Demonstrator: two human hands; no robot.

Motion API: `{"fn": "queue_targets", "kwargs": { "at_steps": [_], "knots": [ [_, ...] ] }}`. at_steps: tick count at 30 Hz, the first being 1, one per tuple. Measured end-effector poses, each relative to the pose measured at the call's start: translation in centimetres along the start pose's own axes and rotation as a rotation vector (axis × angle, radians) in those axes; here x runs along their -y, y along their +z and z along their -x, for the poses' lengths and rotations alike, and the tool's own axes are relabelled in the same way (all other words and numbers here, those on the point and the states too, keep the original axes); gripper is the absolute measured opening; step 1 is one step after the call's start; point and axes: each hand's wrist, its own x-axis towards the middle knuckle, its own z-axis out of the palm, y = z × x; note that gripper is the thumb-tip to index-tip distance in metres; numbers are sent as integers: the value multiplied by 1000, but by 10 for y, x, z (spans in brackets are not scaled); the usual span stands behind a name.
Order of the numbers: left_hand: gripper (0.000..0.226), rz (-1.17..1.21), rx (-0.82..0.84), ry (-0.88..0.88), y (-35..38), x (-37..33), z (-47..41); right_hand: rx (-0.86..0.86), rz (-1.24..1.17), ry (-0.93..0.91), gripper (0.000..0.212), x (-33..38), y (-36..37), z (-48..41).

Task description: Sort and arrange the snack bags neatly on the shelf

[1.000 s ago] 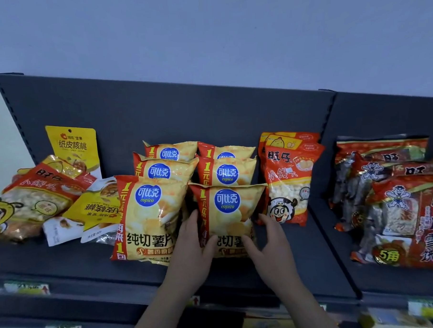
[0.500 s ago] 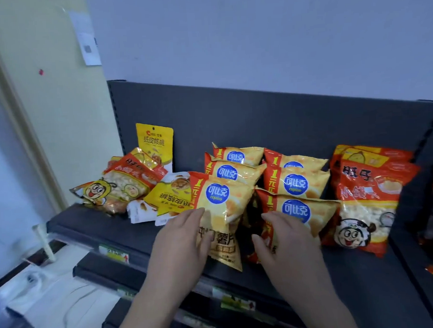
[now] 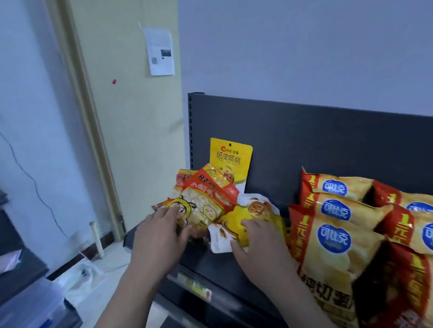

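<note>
At the left end of the dark shelf [image 3: 215, 265] lies a heap of bags. My left hand [image 3: 159, 238] grips the near end of a red and orange puffed-snack bag [image 3: 207, 204] with a cartoon face. My right hand [image 3: 258, 243] holds a yellow and white walnut bag [image 3: 252, 216] lying flat beside it. A second yellow walnut bag [image 3: 231, 160] stands upright against the back panel. To the right, several orange Copico chip bags [image 3: 337, 223] stand in overlapping rows.
The shelf's dark back panel [image 3: 333, 139] rises behind the bags. Price-tag strips [image 3: 198, 286] run along the shelf's front edge. To the left are a yellow wall with a paper notice [image 3: 159, 51], a white pipe [image 3: 96, 238] and dark boxes [image 3: 21, 271] on the floor.
My view has swung left. Both hands left the front chip bags and moved to the left heap, where each now holds a bag.
</note>
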Motion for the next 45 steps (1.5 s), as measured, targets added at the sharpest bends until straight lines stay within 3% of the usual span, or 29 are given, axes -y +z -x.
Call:
{"fn": "queue_targets", "kwargs": {
  "at_steps": [4, 10, 15, 20, 23, 31, 36, 41, 45],
  "knots": [
    [52, -24, 103, -7, 2, 35, -56, 36, 25, 91, 29, 24, 29, -49],
    [43, 101, 307, 63, 27, 56, -115, 33, 45, 258, 39, 35, 55, -87],
    [37, 205, 423, 86, 45, 58, -138, -5, 67, 340, 28, 37, 66, -95],
    [39, 243, 457, 122, 51, 61, -148, -43, 68, 367, 33, 36, 71, -97],
    [42, 257, 467, 144, 53, 63, -153, -61, 49, 356, 25, 37, 74, -102],
    [25, 404, 522, 136, 60, 64, -158, 0, 18, 343, 36, 43, 93, -117],
    [24, 498, 579, 97, 59, 68, -165, -35, 5, 356, 33, 41, 99, -117],
    [16, 627, 544, 34, 57, 71, -157, -67, -43, 359, 31, 38, 103, -117],
    [23, 738, 495, 25, 50, 75, -149, -108, -104, 365, 27, 35, 103, -116]
  ]
}}
